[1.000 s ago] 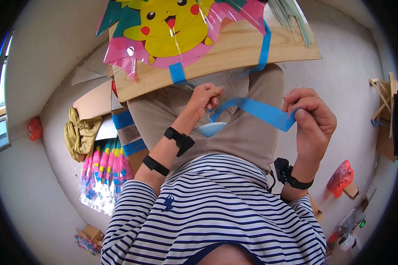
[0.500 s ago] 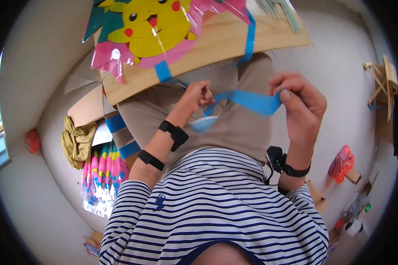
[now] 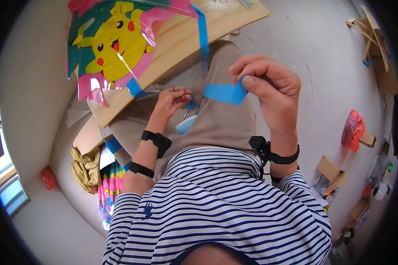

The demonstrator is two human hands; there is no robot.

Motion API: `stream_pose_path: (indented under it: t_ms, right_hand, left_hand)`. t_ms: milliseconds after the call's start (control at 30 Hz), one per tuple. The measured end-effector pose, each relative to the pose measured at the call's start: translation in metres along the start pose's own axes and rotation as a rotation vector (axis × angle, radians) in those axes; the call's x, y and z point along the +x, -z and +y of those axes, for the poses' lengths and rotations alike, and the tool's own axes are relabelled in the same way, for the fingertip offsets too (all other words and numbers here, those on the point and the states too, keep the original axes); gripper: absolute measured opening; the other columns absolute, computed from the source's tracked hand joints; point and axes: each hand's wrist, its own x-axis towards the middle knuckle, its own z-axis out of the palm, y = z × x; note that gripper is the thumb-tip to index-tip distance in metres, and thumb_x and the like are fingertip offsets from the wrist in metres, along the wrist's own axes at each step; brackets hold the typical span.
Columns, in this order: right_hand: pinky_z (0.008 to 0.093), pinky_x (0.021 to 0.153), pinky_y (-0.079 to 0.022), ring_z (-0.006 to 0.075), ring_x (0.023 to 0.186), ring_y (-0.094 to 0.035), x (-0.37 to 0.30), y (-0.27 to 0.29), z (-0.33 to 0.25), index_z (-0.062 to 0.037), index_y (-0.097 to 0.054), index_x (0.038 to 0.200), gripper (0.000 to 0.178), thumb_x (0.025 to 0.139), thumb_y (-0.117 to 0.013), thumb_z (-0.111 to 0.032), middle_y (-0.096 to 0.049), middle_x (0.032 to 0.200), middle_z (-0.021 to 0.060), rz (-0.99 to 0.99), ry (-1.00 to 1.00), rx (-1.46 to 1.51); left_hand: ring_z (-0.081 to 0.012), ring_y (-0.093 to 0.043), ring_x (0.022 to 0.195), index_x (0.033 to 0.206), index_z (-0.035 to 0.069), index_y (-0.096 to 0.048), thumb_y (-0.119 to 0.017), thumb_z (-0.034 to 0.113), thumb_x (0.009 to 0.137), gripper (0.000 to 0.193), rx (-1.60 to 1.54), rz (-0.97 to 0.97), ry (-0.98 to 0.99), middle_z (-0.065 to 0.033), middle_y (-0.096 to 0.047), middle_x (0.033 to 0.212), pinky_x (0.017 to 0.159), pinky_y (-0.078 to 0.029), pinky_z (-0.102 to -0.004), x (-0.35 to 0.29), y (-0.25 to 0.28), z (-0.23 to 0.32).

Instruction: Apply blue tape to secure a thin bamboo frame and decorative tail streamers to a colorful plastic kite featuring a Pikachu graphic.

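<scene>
A strip of blue tape [image 3: 225,92] hangs from my right hand [image 3: 276,90], pinched between thumb and fingers. My left hand [image 3: 172,100] is over my lap with its fingers curled in. A small blue piece shows beside its fingertips, and I cannot make out what it grips. Below it, a pale blue rounded thing [image 3: 185,125] lies between my legs. On the wooden board [image 3: 230,22] ahead is a shiny plastic sheet [image 3: 115,48] printed with a yellow cartoon figure. Two blue tape strips hang at the board's near edge, one on the left [image 3: 134,87] and one on the right [image 3: 202,35].
At left are a gold cloth [image 3: 85,170] and a pile of pink and yellow shiny packages [image 3: 108,192]. A red plastic bag [image 3: 353,130] and an open cardboard box [image 3: 331,174] lie on the floor at right. Wooden pieces [image 3: 369,39] lean at the far right.
The view has turned, so the board is now slanted and further left. The tape strip, earlier stretched towards my left hand, now ends short of it. My left fingers have loosened from a tighter fist.
</scene>
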Motion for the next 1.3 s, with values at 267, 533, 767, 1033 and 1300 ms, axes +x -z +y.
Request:
stream_pose_path:
  t_ms: [267, 533, 767, 1033, 1300]
  right_hand:
    - [0.0248, 0.078, -0.051, 0.0126, 0.089, -0.062, -0.02, 0.002, 0.008, 0.0069, -0.066, 0.089, 0.007, 0.084, -0.063, 0.01, -0.067, 0.099, 0.0102, -0.037, -0.089, 0.122]
    - [0.0243, 0.078, -0.05, 0.0126, 0.089, -0.062, -0.035, -0.009, 0.022, 0.0045, -0.067, 0.088, 0.006, 0.083, -0.065, 0.008, -0.067, 0.098, 0.0089, -0.193, -0.207, 0.123]
    - [0.0264, 0.079, -0.049, 0.0155, 0.089, -0.062, -0.039, -0.024, 0.037, 0.0043, -0.066, 0.088, 0.005, 0.083, -0.067, 0.005, -0.067, 0.098, 0.0102, -0.364, -0.243, -0.002]
    - [0.0252, 0.073, -0.049, 0.0133, 0.081, -0.061, -0.028, -0.027, 0.04, 0.0028, -0.067, 0.087, 0.006, 0.082, -0.068, 0.004, -0.064, 0.086, 0.0053, -0.201, -0.251, -0.029]
    - [0.0205, 0.06, -0.043, 0.0046, 0.067, -0.054, 0.016, -0.081, 0.067, 0.0025, -0.068, 0.088, 0.007, 0.087, -0.067, -0.004, -0.063, 0.073, -0.0005, -0.057, -0.36, -0.195]
  left_hand:
    - [-0.0191, -0.063, 0.057, 0.102, -0.003, -0.059, -0.061, 0.013, 0.096, 0.017, 0.006, -0.028, 0.04, -0.0115, -0.067, 0.076, 0.069, -0.059, -0.035, 0.007, 0.019, 0.005]
    - [-0.0168, -0.061, 0.062, 0.095, 0.0, -0.064, -0.064, 0.004, 0.088, 0.009, 0.294, 0.05, 0.0, -0.0088, -0.066, 0.08, 0.064, -0.054, -0.0324, -0.015, -0.018, 0.013]
    - [-0.021, -0.062, 0.114, 0.143, 0.006, -0.049, -0.069, 0.015, 0.087, 0.06, 0.504, -0.572, -0.833, -0.0086, -0.07, 0.116, 0.102, -0.044, -0.0349, -0.097, -0.227, 0.145]
    - [-0.0141, -0.066, 0.089, 0.11, 0.001, -0.064, -0.065, 0.013, 0.091, 0.022, 0.558, -0.113, -0.703, -0.0062, -0.069, 0.092, 0.085, -0.051, -0.0283, -0.066, -0.118, 0.124]
    - [-0.0127, -0.067, 0.083, 0.096, 0.006, -0.063, -0.063, 0.022, 0.095, 0.015, 0.136, 0.033, -0.404, -0.0018, -0.067, 0.089, 0.082, -0.053, -0.0288, -0.117, 0.0, 0.05]
